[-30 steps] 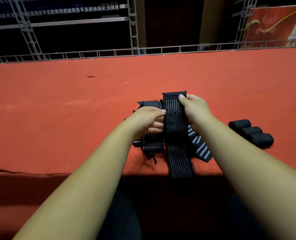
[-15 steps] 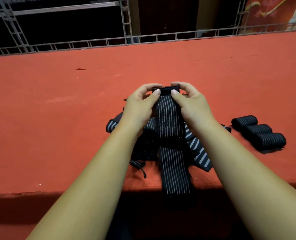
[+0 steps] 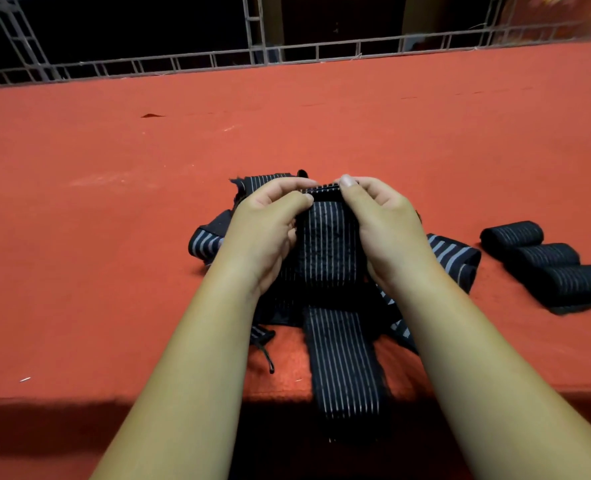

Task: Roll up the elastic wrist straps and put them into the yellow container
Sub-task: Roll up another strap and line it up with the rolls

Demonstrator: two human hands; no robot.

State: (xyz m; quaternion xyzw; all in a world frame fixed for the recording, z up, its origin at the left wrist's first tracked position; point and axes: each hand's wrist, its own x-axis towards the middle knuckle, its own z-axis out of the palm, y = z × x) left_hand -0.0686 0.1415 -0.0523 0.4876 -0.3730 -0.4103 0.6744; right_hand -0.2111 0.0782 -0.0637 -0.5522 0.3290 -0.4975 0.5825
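Change: far end of strap [image 3: 332,251] folded over since half a second back; first turn begun.
Left hand [image 3: 270,230]: fingers curled, pinching left edge of fold.
Right hand [image 3: 384,223]: fingers curled, pinching right edge.
Strap position: atop loose pile [image 3: 453,254] near table [image 3: 114,237] edge, tail hanging over.
Rolled straps [image 3: 546,261]: three, well right.
Yellow container: not in view.
Method: keep edges level, roll tight, feed tail evenly.

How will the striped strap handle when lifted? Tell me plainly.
Probably floppy: the striped strap drapes limply over the table edge. Likely light: left hand and right hand hold its end by a pinch alone. Rolled, it might roll away, being cylindrical like the three rolled straps.
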